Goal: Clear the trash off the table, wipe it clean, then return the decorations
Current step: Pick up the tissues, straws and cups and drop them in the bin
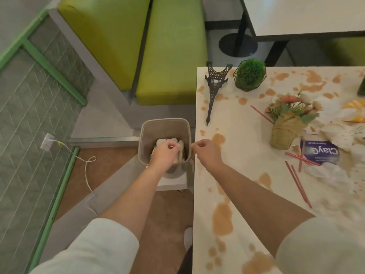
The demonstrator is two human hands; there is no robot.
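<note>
Table [241,155]: white top, covered in brown spill patches from the near edge to the far corner. Nothing wiped yet, by the look of it. Risk: trash dragged through the wet patches would smear them wider and may drip off the left edge onto the floor.

Waste bin [146,133]: beige, standing on the floor just beside the table's left edge, white crumpled paper already inside. It is narrow (little margin), so anything released off-centre could land on the floor.

Trash still on the table, right side: crumpled napkins [331,173], a blue wrapper [321,153] and several red straws [298,182]. The straws are thin and long; judged likely to roll or slip out of a handful.

Decorations still in place among the spills: flower bouquet [286,127], lying tilted near the wrapper; round green plant [249,75] in a wire frame; Eiffel Tower model [214,89]. The tower looks top-heavy and stands near the table edge; a sweeping arm could topple it.

Left hand [163,153]: over the bin mouth, fingers curled downward; whether it holds anything cannot be told.

Right hand [206,150]: at the table's left edge next to the bin rim, fingers loosely pinched, nothing clearly visible in them.
</note>
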